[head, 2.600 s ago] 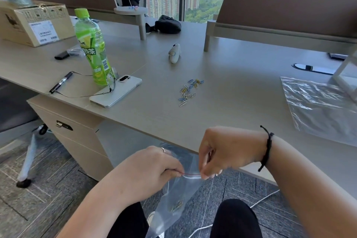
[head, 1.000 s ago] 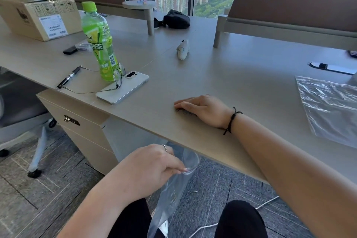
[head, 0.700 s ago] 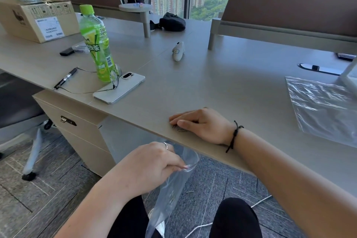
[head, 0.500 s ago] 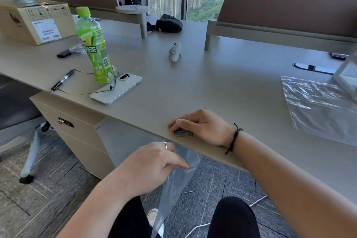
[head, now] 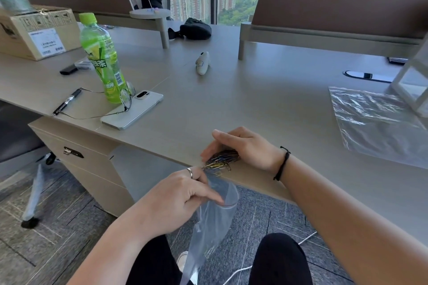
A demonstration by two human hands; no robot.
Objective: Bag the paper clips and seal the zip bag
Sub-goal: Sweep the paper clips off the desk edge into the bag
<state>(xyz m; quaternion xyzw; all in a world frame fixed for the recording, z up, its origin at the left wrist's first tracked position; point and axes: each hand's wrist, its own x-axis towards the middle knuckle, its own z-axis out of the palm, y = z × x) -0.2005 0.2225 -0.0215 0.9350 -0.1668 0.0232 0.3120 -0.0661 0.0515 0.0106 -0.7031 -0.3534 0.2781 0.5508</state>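
A pile of coloured paper clips (head: 221,161) lies at the very front edge of the desk (head: 266,104), partly over the lip. My right hand (head: 240,148) is cupped flat over and behind the pile, fingers touching it. Just below the edge, my left hand (head: 180,199) pinches the rim of a clear zip bag (head: 213,222) and holds its mouth open right under the clips. The bag hangs down between my knees. A few clips show faintly near its bottom.
On the desk stand a green tea bottle (head: 102,58), a white phone (head: 133,109) with glasses (head: 126,97) on it, a pen (head: 67,102), a cardboard box (head: 34,30), a white handheld device (head: 202,62). A second clear bag (head: 375,120) lies at right. A person sits at the back.
My right hand has swept the clips from the middle of the desk to its front edge. The left hand has raised the open bag up to the edge under them.
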